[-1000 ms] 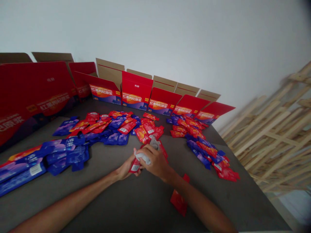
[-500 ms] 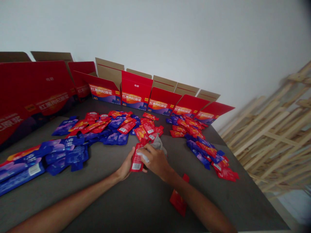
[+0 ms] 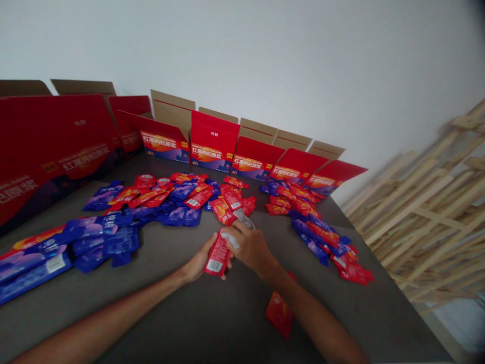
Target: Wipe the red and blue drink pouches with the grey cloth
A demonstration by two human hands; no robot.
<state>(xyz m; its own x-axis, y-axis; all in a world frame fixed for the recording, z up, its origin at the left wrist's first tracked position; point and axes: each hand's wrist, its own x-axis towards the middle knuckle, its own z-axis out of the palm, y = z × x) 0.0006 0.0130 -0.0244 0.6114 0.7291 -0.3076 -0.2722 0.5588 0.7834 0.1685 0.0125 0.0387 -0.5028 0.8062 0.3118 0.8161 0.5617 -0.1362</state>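
Observation:
Low over the dark table, my left hand [image 3: 200, 260] is closed around a red pouch [image 3: 217, 255], whose barcode end points toward me. My right hand [image 3: 250, 247] grips a grey-white cloth [image 3: 244, 221] and presses it against the upper part of that pouch. Part of the cloth sticks out beyond the knuckles. Just past my hands lies a pile of red pouches [image 3: 233, 199]. A single red pouch [image 3: 279, 313] rests on the table, partly hidden under my right forearm.
Open red cartons [image 3: 214, 141] stand in a row along the wall. Blue pouches [image 3: 100, 242] and red ones are heaped at left, and another mixed heap [image 3: 322, 232] lies at right. Wooden frames [image 3: 428, 217] lean beyond the right edge of the dark table [image 3: 364, 323].
My right hand and the cloth have shifted slightly on the pouch. The pouch has tilted a little, its lower end coming nearer to me.

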